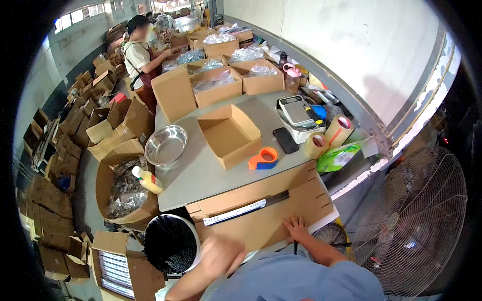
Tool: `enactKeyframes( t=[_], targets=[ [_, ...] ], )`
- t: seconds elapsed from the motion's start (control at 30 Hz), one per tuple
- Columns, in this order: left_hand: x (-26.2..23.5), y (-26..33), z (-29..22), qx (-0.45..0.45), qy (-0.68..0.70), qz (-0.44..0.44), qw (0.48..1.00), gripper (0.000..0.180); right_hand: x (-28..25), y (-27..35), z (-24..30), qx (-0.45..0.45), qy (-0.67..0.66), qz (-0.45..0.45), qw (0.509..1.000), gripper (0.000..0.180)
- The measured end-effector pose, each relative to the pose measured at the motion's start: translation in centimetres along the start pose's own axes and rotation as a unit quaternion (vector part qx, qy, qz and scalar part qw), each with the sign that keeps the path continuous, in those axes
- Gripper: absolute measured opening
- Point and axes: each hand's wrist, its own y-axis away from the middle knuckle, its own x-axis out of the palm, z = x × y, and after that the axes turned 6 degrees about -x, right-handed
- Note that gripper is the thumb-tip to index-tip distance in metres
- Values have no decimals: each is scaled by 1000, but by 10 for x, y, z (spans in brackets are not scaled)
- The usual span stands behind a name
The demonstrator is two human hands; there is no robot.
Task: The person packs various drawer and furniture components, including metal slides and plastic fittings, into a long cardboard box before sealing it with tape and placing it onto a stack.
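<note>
Just in front of me a flattened cardboard sheet (271, 220) lies along the table's near edge. On it rests a drawer slide (235, 212), slanting, its left part white and its right part dark. My right hand (297, 228) lies on the cardboard, fingers spread, right of the slide and apart from it. Smeared by motion, my left hand (223, 255) is raised beside the cardboard's near left edge, close to a white bucket (197, 241) full of small black pieces. Whether its fingers hold anything does not show.
An open box (228, 133), steel bowl (165, 145), tape dispenser (264, 159), phone (285, 140) and scale (296, 110) sit on the table. A carton of slides (115, 271) stands lower left, a large fan (411, 226) right. A co-worker (138, 60) stands far left.
</note>
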Motion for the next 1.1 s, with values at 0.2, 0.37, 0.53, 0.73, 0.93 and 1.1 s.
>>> enactKeyframes(
  t=[0.2,0.37,0.53,0.73,0.93,1.1],
  targets=[
    [148,144,91,-261,-193,425,845,90,-26,9,13,-17,28,-51,998,105],
    [190,195,133,-276,-230,370,857,107,-45,-6,22,-24,68,-21,997,97],
    [178,168,129,-277,-226,458,814,111,-68,2,20,-77,122,-2,990,90],
    [146,127,172,-260,11,556,789,105,-104,-15,1,-181,121,77,973,90],
    [125,111,216,-452,194,384,782,36,-161,-73,-5,-194,-2,153,969,57],
    [133,92,185,-418,-128,361,824,33,-152,-80,-1,-149,124,50,980,42]
  ],
)
